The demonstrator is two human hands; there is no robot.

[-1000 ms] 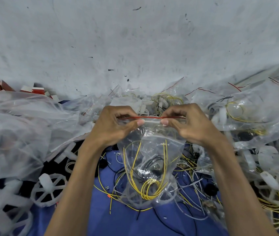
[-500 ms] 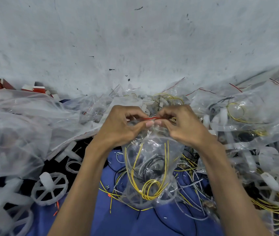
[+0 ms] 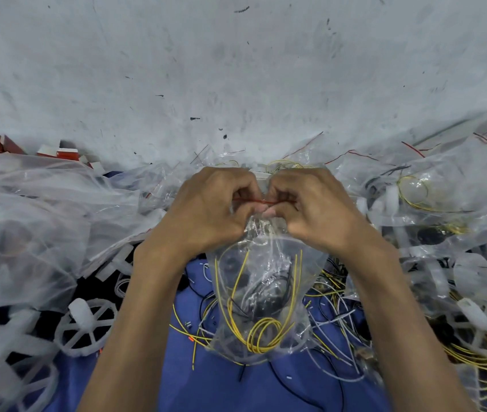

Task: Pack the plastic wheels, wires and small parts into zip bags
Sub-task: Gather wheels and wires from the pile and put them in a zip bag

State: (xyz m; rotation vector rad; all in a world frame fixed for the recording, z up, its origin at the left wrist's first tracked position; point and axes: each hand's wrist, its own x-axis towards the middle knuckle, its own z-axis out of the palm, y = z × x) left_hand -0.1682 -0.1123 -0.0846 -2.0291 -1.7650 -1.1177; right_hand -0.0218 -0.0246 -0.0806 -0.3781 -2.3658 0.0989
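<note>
With left grip (image 3: pixel 206 212) and right grip (image 3: pixel 319 209) both pinched tight on the bag (image 3: pixel 266 292) zip (image 3: pixel 261 201), bunching or a trapped wire (image 3: pixel 261 348) may leave it gapped.

One wide-angle view looks out from the person's head, facing forward and steeply down along both forearms, which enter from the bottom edge. The left hand (image 3: pixel 206 212) and right hand (image 3: pixel 319 209) meet at the frame's centre, close to the lens, pinching the zip bag (image 3: pixel 260 307) that hangs just below them. A pale scuffed surface (image 3: pixel 236 69) fills the upper part, farther off. The blue cloth (image 3: pixel 221 388) lies nearest, at the lower edge. The lens bows the scene, so the clear plastic heaps (image 3: pixel 28 218) curve away at both sides.
</note>
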